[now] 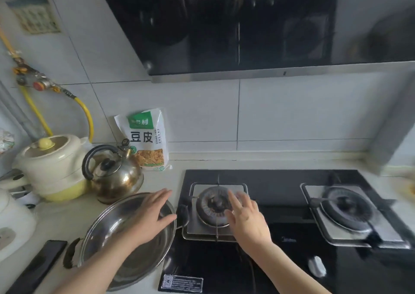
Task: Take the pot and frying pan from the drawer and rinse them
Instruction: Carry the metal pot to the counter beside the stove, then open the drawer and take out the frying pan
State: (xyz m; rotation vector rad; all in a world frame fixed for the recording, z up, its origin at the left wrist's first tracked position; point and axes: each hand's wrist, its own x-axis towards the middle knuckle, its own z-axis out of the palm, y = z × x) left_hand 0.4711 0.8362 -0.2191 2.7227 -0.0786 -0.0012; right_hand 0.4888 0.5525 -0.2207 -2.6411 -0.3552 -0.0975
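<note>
Neither grip holds anything — left hand point(149, 218) lies flat-fingered over the steel pot point(125, 244) on the pale counter point(60, 217), right hand point(247, 219) spreads above the left burner point(215, 206) of the black hob point(280, 260). Kettle point(114, 174) stands behind the pot — white tiles point(292, 114) beyond.

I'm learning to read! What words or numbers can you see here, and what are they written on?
"豆皮": big dark characters on the white food bag against the wall.
Green band at the bag's top: white characters, too blurred to read.
Small print down the bag's right side: too small.
Stove sticker with a square code: print too small.
Faint mark on the stove's front glass: too blurred.
Wall notice, top left: too blurred.
</note>
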